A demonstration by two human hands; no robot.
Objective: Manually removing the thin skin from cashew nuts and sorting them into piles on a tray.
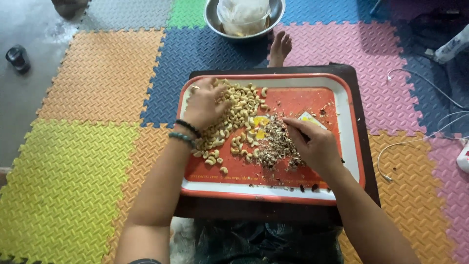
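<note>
Cashew kernels (pixel 234 115) lie in a loose pale heap on the red tray (pixel 312 98), under and just to the right of the left hand (pixel 204 103). That hand rests palm down on the heap with its fingers spread and slightly curled over the nuts; whether it holds any underneath cannot be told. Two bead bracelets (pixel 185 133) sit on its wrist. The right hand (pixel 315 144) is near the middle of the tray, fingers pinched together at the edge of a brown pile of skins and broken bits (pixel 277 144), which lies between the two hands and touches the heap of kernels. What the pinch holds, if anything, is hidden.

Each kernel looks light, dry, hard and smooth, curved like a small crescent. They would likely roll and slide on the glossy tray, and may snap at the thin bend if pressed. A fingertip pinch across the thick middle suits one nut; a cupped palm suits many. The flakes look weightless and easily scattered.

Beyond both hands a steel bowl (pixel 215 22) holding a clear bag stands on the foam floor mat (pixel 102 73).
</note>
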